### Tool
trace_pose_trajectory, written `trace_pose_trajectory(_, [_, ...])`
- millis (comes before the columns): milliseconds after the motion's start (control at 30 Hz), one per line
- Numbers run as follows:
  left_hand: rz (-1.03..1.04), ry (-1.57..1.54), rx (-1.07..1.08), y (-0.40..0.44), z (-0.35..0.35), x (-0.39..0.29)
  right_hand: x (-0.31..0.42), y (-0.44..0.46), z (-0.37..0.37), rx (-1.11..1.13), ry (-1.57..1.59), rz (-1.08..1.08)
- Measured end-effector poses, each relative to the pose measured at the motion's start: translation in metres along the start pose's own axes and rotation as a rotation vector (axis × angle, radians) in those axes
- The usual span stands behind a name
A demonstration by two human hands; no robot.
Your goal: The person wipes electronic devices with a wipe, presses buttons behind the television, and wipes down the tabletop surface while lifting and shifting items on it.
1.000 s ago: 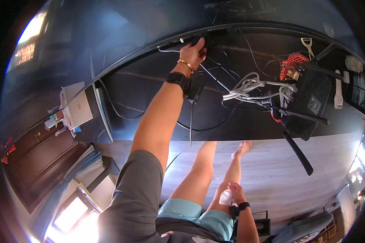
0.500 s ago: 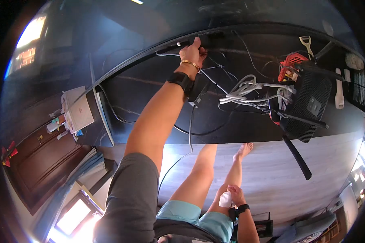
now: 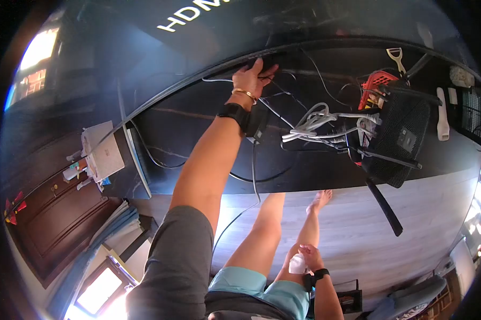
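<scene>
My left hand (image 3: 248, 80) reaches up to the lower edge of a large dark TV screen (image 3: 118, 58). Its thumb points up at the edge and the fingers are apart. What the fingertips touch under the edge is hard to make out, and I see nothing held. White letters beginning "HDM" show on the screen. Down by my leg, my right hand (image 3: 312, 257) is closed around a crumpled white cloth or tissue (image 3: 298, 263). Under my left wrist lies a black power adapter (image 3: 257, 128) with a cable.
Bundled grey cables (image 3: 315, 124) run to a black router (image 3: 403, 136) with antennas on the dark tabletop (image 3: 198, 154). Behind it are a red basket (image 3: 376, 85), a peeler (image 3: 396, 57) and a white handle-like item (image 3: 442, 114). A box (image 3: 103, 149) sits at left.
White "HDM" lettering has appeared on the screen. My left hand's fingers have spread from a more curled pose. My right hand keeps the white cloth or tissue; the view has shifted slightly.
</scene>
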State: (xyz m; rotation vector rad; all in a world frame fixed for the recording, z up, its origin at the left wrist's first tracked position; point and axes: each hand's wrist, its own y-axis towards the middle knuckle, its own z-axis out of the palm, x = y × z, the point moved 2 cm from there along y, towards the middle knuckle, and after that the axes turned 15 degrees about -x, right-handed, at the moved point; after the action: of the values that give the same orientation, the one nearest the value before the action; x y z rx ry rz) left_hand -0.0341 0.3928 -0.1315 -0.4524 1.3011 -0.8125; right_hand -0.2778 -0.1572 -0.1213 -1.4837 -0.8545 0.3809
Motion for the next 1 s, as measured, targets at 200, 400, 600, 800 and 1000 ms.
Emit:
trace_pose_trajectory(200, [0.052,0.132,-0.053,0.008,-0.015,-0.015,-0.008,0.004,0.002,0.014,0.087,-0.001])
trace_pose_trajectory(400, [0.009,0.127,-0.124,0.016,-0.002,-0.021,-0.002,0.006,-0.001,0.027,-0.025,0.037])
trace_pose_trajectory(600, [-0.025,0.17,-0.125,0.013,0.0,-0.025,-0.02,0.004,-0.003,0.028,0.04,0.03])
trace_pose_trajectory(800, [0.026,0.234,-0.13,0.012,-0.003,-0.027,-0.005,-0.004,-0.008,0.032,-0.007,0.012])
trace_pose_trajectory(1000, [0.052,0.642,-0.058,-0.002,-0.014,-0.038,-0.008,-0.002,-0.02,-0.049,-0.122,-0.117])
